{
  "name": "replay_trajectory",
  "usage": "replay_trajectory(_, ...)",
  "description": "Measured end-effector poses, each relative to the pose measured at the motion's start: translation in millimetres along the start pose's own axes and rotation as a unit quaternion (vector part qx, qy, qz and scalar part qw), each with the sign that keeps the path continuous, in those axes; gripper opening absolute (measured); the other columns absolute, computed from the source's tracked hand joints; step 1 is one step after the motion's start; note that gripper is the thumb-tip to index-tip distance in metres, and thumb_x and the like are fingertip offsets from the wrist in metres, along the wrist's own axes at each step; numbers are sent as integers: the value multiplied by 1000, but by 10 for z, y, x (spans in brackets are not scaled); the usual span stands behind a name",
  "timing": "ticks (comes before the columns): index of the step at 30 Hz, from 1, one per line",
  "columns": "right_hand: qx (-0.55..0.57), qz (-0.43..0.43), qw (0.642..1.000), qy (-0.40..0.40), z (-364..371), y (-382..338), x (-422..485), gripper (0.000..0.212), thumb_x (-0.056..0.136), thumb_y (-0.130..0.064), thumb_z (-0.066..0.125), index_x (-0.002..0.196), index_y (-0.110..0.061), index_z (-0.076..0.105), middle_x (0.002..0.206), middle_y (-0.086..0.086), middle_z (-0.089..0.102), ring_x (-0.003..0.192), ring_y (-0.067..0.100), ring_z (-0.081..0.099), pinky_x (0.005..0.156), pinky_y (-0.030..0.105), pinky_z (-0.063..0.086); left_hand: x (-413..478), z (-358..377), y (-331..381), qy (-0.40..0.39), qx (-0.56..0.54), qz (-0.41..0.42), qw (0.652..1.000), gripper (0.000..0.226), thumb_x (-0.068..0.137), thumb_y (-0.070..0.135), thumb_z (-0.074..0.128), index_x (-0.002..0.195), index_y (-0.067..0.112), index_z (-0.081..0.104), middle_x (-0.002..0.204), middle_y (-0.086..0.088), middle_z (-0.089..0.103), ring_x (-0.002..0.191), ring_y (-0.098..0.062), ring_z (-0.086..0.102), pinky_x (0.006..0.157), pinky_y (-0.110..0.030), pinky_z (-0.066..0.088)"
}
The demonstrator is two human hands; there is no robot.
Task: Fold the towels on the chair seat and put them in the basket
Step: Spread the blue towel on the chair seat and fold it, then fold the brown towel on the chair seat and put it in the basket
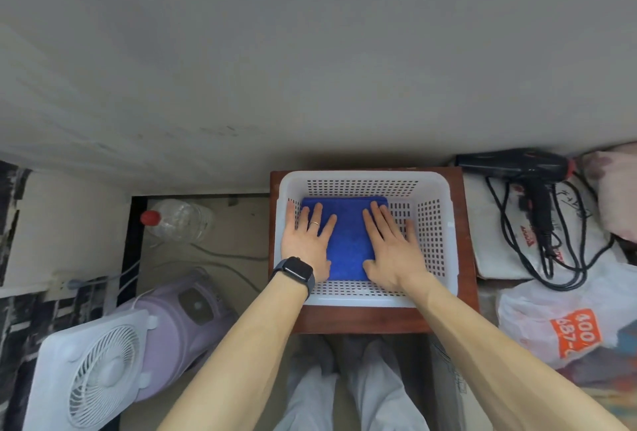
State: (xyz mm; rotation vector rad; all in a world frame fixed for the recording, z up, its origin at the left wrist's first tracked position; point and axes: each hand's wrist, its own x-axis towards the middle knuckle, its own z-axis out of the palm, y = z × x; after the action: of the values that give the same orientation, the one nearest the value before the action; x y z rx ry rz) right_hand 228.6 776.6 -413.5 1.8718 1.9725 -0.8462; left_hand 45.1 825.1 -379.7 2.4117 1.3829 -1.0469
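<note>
A folded blue towel (348, 241) lies flat on the floor of the white perforated basket (437, 223), towards its left side. The basket sits on the brown chair seat (365, 320).

Basket (435, 223): white perforated plastic, smooth. Towel (348, 241): blue matt cloth. Chair seat (362, 322): reddish-brown glossy wood.

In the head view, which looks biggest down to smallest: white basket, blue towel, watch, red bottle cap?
Largest to smallest:
white basket
blue towel
watch
red bottle cap
The watch sits nearer the camera.
</note>
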Motion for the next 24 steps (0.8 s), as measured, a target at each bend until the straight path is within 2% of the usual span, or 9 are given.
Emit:
replay_trajectory(3, 27, 13, 999, 32, -142, -64, -274, 83, 84, -33, 50, 160, -21, 19, 169, 3, 10, 156, 22, 2, 125, 51, 5, -216, -216, 41, 36, -69, 12, 997, 57, 95, 39, 46, 147, 18, 38, 155, -11, 35, 143, -31, 30, 119, -57, 3)
replay_trajectory(4, 48, 20, 998, 42, -190, -94, -414, 77, 85, -30, 49, 158, -22, 28, 167, 3, 19, 155, 24, 10, 125, 48, 9, -334, -267, 39, 41, -96, 13, 994, 50, 95, 37, 45, 142, 18, 45, 149, -9, 43, 138, -29, 37, 118, -55, 10)
replay_trajectory(6, 88, 35, 994, 60, -277, -165, -723, 64, 87, -24, 50, 151, -21, 44, 161, 2, 36, 152, 25, 22, 124, 43, 16, -601, -341, -4, 45, -152, 8, 987, 45, 96, 34, 42, 138, 20, 47, 144, -6, 48, 130, -27, 45, 113, -50, 21)
replay_trajectory(9, 127, 44, 987, 85, -448, -331, -1172, 52, 91, -22, 54, 142, -24, 55, 153, -2, 48, 147, 21, 33, 123, 37, 21, -1040, -405, -123, 44, -238, -14, 970, 49, 96, 37, 40, 143, 24, 42, 146, -2, 47, 130, -24, 46, 109, -46, 30)
replay_trajectory(12, 155, 26, 982, 106, -704, -547, -1511, 46, 93, -20, 55, 138, -28, 58, 146, -8, 55, 142, 16, 38, 121, 35, 27, -1501, -463, -278, 60, -302, -45, 950, 51, 96, 39, 40, 146, 27, 40, 147, 0, 47, 130, -25, 48, 109, -44, 34)
replay_trajectory(16, 141, -47, 981, 125, -1116, -900, -1771, 38, 97, -28, 55, 135, -32, 60, 143, -12, 57, 140, 16, 39, 117, 37, 33, -2109, -417, -485, 107, -342, -117, 926, 49, 95, 39, 41, 142, 28, 45, 143, -1, 51, 124, -27, 53, 103, -41, 40)
replay_trajectory(20, 119, -142, 973, 141, -1410, -1329, -1883, 35, 98, -31, 50, 130, -32, 64, 138, -14, 59, 136, 16, 41, 114, 39, 38, -2708, -277, -589, 142, -411, -208, 876, 46, 97, 42, 42, 141, 30, 47, 137, -1, 57, 121, -26, 55, 103, -38, 40)
replay_trajectory(24, 100, -280, 946, 127, -1571, -1847, -2025, 42, 93, -39, 39, 123, -32, 68, 129, -16, 64, 129, 16, 47, 103, 36, 44, -3365, -14, -577, 187, -500, -338, 775, 43, 96, 44, 44, 137, 32, 50, 127, 0, 64, 117, -25, 58, 99, -40, 44)
